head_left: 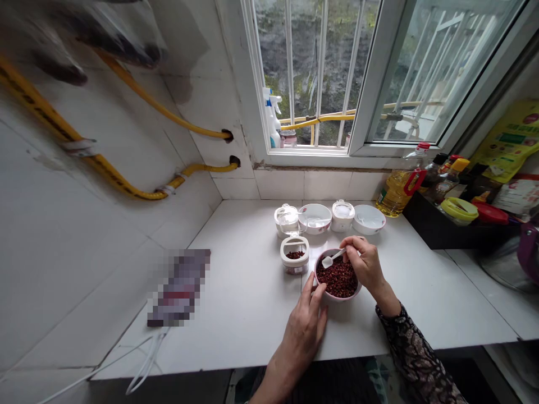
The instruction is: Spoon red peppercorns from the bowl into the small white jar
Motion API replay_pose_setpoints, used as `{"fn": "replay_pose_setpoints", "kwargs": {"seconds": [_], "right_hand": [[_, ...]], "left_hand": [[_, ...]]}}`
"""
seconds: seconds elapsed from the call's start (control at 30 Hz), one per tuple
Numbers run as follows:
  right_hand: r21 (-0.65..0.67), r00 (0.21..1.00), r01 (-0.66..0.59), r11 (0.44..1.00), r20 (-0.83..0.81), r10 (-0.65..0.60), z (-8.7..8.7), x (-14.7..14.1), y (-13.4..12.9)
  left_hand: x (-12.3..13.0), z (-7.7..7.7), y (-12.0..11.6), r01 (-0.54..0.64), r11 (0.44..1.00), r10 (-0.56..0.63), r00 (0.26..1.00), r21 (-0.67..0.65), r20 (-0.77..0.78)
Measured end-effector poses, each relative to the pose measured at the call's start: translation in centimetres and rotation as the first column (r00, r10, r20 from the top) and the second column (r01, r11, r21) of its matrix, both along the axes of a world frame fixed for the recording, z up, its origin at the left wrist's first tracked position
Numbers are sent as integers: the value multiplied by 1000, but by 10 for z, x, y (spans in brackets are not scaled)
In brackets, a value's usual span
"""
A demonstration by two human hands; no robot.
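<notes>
A pink-rimmed bowl (344,298) stands on the white tiled counter (248,314), filled with dark red peppercorns (339,279). My left hand (305,328) grips the bowl's near left side. My right hand (365,264) is shut on a small white plastic spoon (332,258), whose scoop rests just above the peppercorns. To the left of the bowl, and apart from it, stands an open square spice jar (295,262) with a few similar peppercorns in its base.
Behind stand two white bowls (314,219) and two lidded white jars (342,216). At right are a bottle of cooking oil (396,192) and a dark tray (442,233) of bottles. Yellow hoses (126,171) run along the left wall; spray bottles (273,118) stand on the windowsill.
</notes>
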State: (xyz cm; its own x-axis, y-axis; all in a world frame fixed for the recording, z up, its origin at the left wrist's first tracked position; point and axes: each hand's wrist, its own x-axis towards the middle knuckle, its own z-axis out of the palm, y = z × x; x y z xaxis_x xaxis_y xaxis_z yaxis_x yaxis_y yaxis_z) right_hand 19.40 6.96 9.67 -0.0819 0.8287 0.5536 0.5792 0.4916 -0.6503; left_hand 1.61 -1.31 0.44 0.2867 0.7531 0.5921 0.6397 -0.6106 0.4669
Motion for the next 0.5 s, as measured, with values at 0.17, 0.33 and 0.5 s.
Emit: {"fn": "replay_pose_setpoints", "kwargs": {"seconds": [0.17,0.33,0.5], "right_hand": [[-104,981,-112,988,145,126,-7,-4,1],[-253,993,-115,961,-7,117,-5,-8,2],[-440,963,-148,886,-267,29,-4,2,5]], "left_hand": [[1,0,0,-3,1000,3,1000,17,1],[0,0,0,-1,1000,1,1000,23,0],[0,0,0,-12,1000,12,1000,16,-8]]}}
